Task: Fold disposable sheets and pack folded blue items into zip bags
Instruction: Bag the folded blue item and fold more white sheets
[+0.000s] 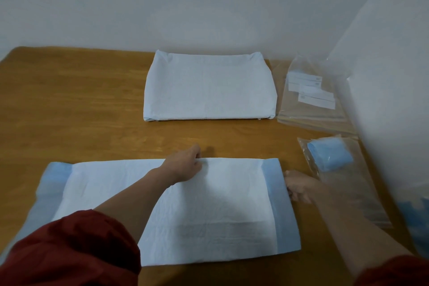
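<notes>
The left arm reaches forward and to the right, its bare forearm (130, 199) showing beyond a pushed-up dark red fabric sleeve (69, 251). The left hand (185, 166) lies knuckles up, its fingers (197, 162) curled and pinching the far edge of a white padded disposable sheet with blue side borders (209, 204). The right arm stretches forward from the lower right, blurred. The right hand (300, 187) sits at the sheet's right edge with curled fingers (291, 193); whether they hold it is unclear.
</notes>
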